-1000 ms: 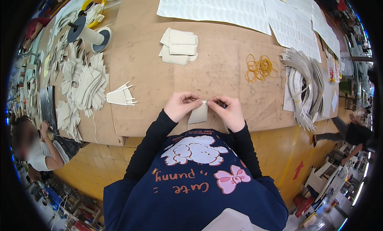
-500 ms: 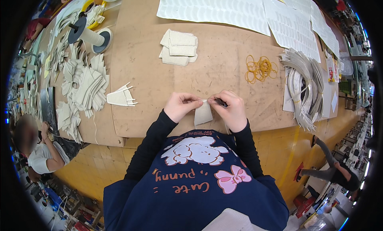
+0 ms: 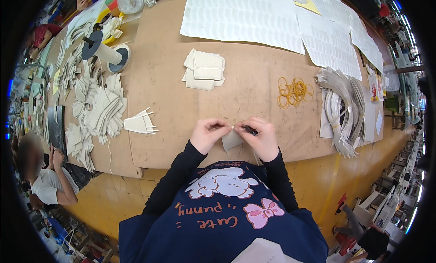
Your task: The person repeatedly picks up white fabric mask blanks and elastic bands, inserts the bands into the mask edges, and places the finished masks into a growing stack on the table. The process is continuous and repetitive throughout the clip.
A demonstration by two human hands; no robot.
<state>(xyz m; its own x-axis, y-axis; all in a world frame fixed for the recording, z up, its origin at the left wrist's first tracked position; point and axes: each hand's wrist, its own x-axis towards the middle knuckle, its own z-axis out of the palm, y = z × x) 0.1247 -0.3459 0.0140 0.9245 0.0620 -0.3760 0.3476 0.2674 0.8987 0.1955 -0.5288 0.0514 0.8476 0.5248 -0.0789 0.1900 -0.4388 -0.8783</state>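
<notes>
Yellow floor (image 3: 313, 176), brown worktable (image 3: 172, 142) — white strip lights (image 3: 411, 221) at right.

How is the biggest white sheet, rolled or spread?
Spread: the sheet lies flat on the table, its rows of curved marks showing.

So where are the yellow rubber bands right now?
In the head view, the yellow rubber bands lie loosely tangled on the right side of the table, just left of the grey strip bundle and beyond the right hand.
</notes>
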